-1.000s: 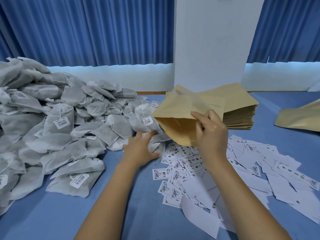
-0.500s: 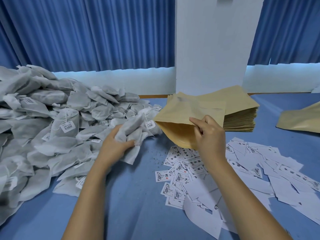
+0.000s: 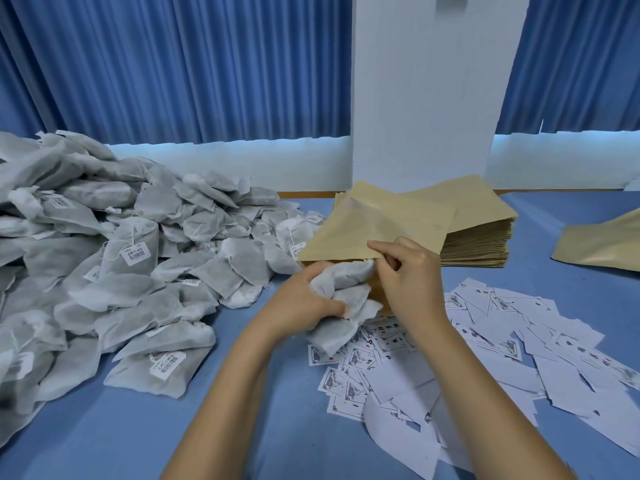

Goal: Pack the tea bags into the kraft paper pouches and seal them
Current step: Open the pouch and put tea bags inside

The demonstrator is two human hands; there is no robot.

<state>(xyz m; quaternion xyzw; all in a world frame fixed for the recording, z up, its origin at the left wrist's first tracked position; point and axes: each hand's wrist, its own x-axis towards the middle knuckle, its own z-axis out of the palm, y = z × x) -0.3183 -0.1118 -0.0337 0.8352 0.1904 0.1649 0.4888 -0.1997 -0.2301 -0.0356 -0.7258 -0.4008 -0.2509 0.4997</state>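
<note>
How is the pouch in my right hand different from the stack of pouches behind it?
The pouch is single; the stack holds many. The pouch is lifted and tilted in the right hand; the stack lies flat on the table. The pouch's mouth is open, with tea bags at it; the stack's pouches are pressed flat. Both are kraft brown.

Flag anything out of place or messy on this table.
The printed labels lie scattered and overlapping on the blue table, some face down, unlike the neat stack of kraft pouches. One kraft pouch lies apart at the right edge. No spill or damage shows.
</note>
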